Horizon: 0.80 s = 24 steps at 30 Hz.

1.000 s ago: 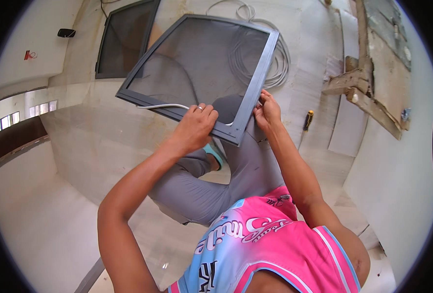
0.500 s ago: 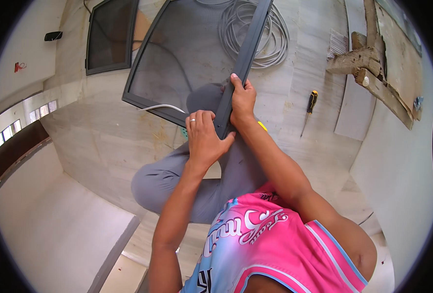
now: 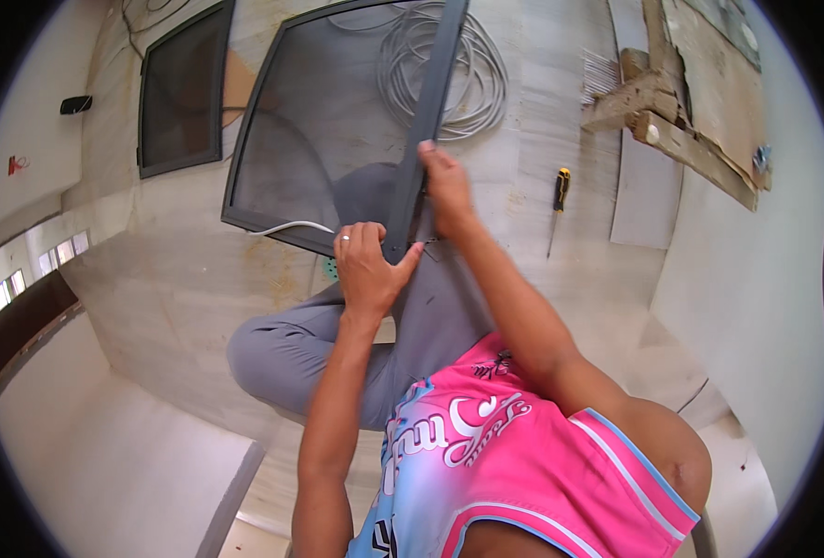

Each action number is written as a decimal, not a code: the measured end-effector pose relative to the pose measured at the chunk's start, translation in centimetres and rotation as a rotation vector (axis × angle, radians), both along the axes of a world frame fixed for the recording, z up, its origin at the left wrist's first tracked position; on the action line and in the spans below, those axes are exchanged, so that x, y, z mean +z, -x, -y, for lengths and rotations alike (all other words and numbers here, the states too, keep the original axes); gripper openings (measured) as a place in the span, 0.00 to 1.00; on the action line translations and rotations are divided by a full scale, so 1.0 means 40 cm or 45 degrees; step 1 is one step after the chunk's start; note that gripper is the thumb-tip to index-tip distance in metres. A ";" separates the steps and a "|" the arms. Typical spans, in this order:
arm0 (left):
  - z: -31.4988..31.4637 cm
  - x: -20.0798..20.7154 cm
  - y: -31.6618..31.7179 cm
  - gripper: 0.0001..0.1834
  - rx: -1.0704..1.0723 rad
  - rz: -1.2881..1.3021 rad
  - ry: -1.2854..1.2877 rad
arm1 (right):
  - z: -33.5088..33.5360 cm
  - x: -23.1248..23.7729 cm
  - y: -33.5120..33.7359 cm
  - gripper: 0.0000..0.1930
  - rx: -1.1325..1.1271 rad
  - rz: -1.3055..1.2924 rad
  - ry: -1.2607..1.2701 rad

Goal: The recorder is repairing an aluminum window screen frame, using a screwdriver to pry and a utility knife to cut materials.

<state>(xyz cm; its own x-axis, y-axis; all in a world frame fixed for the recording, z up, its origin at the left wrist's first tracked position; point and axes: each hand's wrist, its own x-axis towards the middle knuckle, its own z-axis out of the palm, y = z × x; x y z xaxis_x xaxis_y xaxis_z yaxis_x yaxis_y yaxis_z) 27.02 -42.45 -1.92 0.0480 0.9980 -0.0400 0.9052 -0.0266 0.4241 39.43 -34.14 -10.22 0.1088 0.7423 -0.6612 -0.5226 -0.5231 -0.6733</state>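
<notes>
A dark grey framed mesh screen (image 3: 428, 98) leans over my crossed legs, its near right corner toward me. My left hand (image 3: 365, 274) is closed on that corner, fingers over the bottom bar and thumb against the side bar. A thin white cord (image 3: 291, 226) runs left from beside its fingers along the bottom bar. Higher up, my right hand (image 3: 447, 193) grips the right side bar, thumb on its face; its other fingers are partly hidden behind the bar. Through the mesh my grey trouser knee shows.
A coil of grey cable (image 3: 486, 88) lies on the floor behind the screen. A second framed screen (image 3: 184, 98) is at the far left. To the right lies a yellow-and-black screwdriver (image 3: 560, 195), near a rough wooden structure (image 3: 653, 98) and a pale board (image 3: 649, 195) by the wall.
The whole view has shifted, so the scene sits further left. My right hand has turned slightly around the side bar; the left stays on the corner.
</notes>
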 end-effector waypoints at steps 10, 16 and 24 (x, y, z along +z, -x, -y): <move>0.058 -0.040 -0.029 0.22 0.984 0.715 -0.454 | 0.143 -0.475 -0.620 0.42 0.605 1.997 0.660; 0.037 -0.100 0.008 0.22 1.663 1.645 0.189 | 0.049 -0.511 -0.700 0.27 0.389 2.016 -0.484; 0.034 -0.063 -0.002 0.17 1.552 1.445 -0.015 | -0.303 0.198 -0.042 0.20 0.187 0.297 -0.611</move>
<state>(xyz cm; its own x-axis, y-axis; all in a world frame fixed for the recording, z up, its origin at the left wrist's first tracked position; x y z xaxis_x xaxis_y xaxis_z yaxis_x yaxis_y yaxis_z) 27.09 -43.80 -4.45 -0.7100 0.4699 -0.5245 -0.3513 0.4091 0.8421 41.10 -22.01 -2.28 0.0848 0.9728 -0.2155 -0.2754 -0.1850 -0.9433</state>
